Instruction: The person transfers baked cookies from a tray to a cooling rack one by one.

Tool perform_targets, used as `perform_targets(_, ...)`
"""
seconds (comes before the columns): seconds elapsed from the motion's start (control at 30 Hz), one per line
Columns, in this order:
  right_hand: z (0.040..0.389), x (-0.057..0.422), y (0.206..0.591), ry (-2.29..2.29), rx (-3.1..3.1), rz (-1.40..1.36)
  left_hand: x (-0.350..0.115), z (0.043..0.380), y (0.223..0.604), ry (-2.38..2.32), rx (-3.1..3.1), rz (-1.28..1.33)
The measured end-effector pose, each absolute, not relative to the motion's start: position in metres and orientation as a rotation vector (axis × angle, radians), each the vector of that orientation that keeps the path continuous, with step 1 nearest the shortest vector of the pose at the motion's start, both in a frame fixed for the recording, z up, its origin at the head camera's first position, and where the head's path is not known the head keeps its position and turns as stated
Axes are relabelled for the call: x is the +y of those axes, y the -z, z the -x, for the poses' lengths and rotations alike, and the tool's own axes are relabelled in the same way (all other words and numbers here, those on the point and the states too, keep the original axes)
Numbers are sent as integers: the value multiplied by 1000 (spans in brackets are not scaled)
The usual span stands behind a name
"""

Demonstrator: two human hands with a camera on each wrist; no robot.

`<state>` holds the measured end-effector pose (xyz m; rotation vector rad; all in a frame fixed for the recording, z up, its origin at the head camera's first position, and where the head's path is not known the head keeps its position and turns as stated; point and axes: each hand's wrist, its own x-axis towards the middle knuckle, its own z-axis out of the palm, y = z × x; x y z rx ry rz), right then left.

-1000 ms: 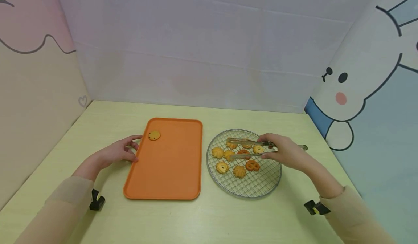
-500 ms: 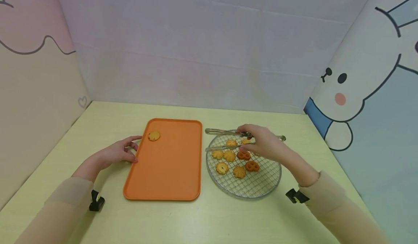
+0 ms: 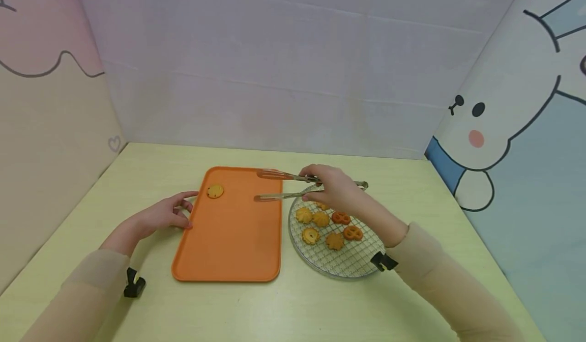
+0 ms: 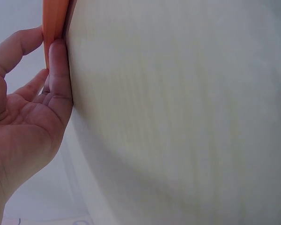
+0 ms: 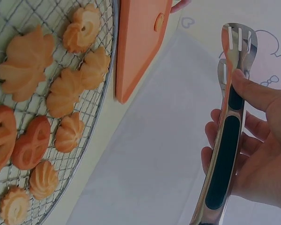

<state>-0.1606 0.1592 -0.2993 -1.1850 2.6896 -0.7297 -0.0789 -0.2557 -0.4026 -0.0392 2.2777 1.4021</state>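
My right hand [image 3: 336, 189] grips a pair of metal tongs [image 5: 223, 164] by their dark green handle pads. The tong ends are spread, with nothing between them, over the upper right of an orange tray [image 3: 233, 240]. One round cookie [image 3: 215, 191] with dark specks lies near the tray's far left corner. My left hand [image 3: 157, 216] is at the tray's left side, its thumb and fingertips touching the edge. In the left wrist view, the fingers reach that orange rim.
Right of the tray stands a round wire rack [image 3: 359, 261] bearing several swirled cookies [image 3: 335, 240] and brown pretzel-shaped cookies [image 3: 353, 232]. The right forearm passes over its right part. A pale wall [image 3: 293, 67] rises behind the table [image 3: 256, 311], with printed panels at both sides.
My right hand has carried the spread tongs leftward and farther back, from above the rack to over the tray's right part. The left hand stays at the tray edge.
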Motion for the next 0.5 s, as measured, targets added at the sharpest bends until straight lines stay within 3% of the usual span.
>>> perform_targets(0.5, 168, 104, 315, 731, 2685, 1179, -256, 78, 402, -1436, 2264, 35)
